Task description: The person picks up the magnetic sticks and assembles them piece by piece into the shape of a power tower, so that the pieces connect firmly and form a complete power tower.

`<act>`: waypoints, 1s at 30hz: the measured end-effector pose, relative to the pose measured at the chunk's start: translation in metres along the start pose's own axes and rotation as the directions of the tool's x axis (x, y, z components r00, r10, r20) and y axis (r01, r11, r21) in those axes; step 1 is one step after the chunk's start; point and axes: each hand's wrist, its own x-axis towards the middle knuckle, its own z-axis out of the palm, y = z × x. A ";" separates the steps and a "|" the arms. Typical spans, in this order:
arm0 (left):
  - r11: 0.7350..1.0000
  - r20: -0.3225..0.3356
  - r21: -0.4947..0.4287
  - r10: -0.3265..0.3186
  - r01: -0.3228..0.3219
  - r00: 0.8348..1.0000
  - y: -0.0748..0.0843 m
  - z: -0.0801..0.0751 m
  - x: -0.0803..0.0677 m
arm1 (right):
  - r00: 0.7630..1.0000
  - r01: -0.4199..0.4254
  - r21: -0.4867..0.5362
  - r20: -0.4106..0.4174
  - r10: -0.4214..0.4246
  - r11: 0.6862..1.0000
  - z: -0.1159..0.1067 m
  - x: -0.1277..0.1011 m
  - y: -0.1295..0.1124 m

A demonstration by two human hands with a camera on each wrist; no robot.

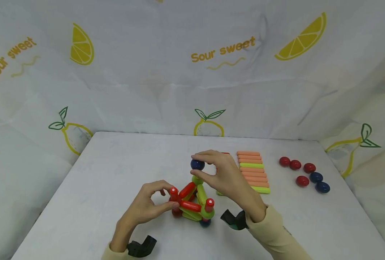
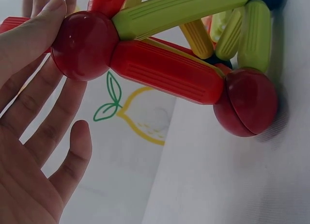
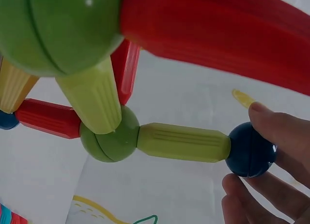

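Observation:
A frame of red and yellow-green rods [image 1: 190, 206] joined by balls, like a magnetic building set, stands on the white table. My left hand [image 1: 143, 206] grips its left upper corner, where the thumb presses a red ball [image 2: 85, 45] and the fingers lie behind it. At the far corner my right hand [image 1: 226, 177] pinches a dark blue ball [image 1: 197, 164] between thumb and fingers. In the right wrist view that ball sits at the end of a yellow-green rod [image 3: 184, 142], whose other end meets a green ball [image 3: 111, 136]. Red rods [image 1: 209, 205] stick up from the near corners.
Salmon and yellow-green rods [image 1: 252, 169] lie in a neat column behind my right hand, which partly covers another group. Farther right are several loose red balls [image 1: 302, 181] and two dark blue balls [image 1: 322, 187]. A lemon-print curtain [image 1: 147, 79] hangs behind the table [image 1: 82, 202].

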 end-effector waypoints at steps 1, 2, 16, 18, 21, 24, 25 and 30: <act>1.000 -0.001 0.001 0.001 -0.001 1.000 0.000 0.000 0.000 | 1.000 0.002 -0.001 -0.005 -0.002 1.000 -0.001 0.000 0.000; 1.000 -0.001 0.001 0.003 -0.003 1.000 0.000 0.000 0.000 | 1.000 -0.004 0.003 -0.008 0.004 1.000 -0.003 -0.001 0.000; 1.000 0.000 0.004 0.011 -0.011 1.000 0.000 0.000 -0.001 | 0.844 -0.531 -0.336 -0.283 0.455 0.778 -0.088 -0.106 0.140; 1.000 0.001 0.001 0.007 -0.007 1.000 0.000 0.000 -0.001 | 0.786 -0.618 -0.356 -0.265 0.559 0.701 -0.098 -0.127 0.159; 1.000 0.002 -0.001 0.002 -0.002 1.000 0.000 -0.001 -0.001 | 0.720 -0.684 -0.382 -0.218 0.659 0.622 -0.109 -0.148 0.176; 1.000 -0.002 -0.001 0.005 -0.005 1.000 0.000 -0.001 -0.001 | 0.689 -0.701 -0.402 -0.171 0.704 0.589 -0.112 -0.157 0.183; 1.000 -0.004 -0.002 0.007 -0.007 1.000 0.000 -0.001 -0.001 | 0.682 -0.703 -0.408 -0.157 0.714 0.582 -0.113 -0.158 0.185; 1.000 -0.004 -0.005 0.017 -0.017 1.000 0.000 0.001 -0.001 | 0.669 -0.720 -0.375 -0.151 0.728 0.584 -0.107 -0.156 0.179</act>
